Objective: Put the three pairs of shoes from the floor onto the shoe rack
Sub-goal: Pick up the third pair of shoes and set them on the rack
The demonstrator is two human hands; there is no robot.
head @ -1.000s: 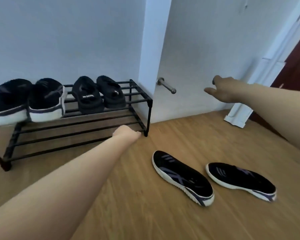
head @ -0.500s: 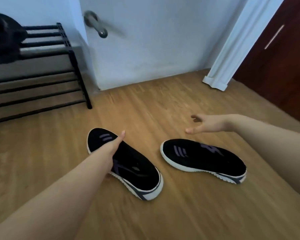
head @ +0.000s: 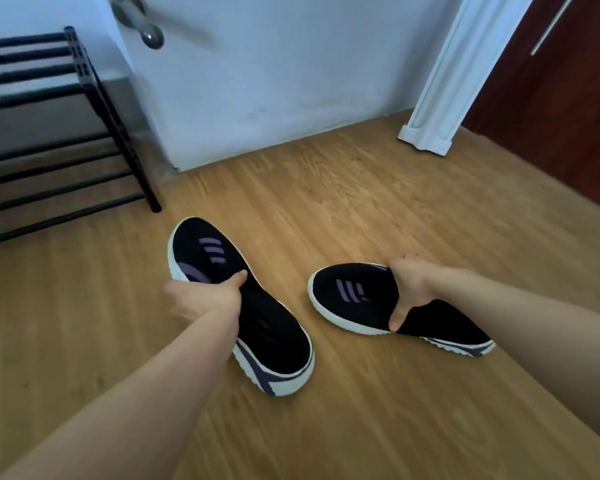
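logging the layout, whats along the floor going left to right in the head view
shoe rack → left hand → left sneaker → right sneaker → right hand → white door-frame base → dark red door

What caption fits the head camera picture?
Left hand and right hand each grab a black sneaker beside the shoe rack.
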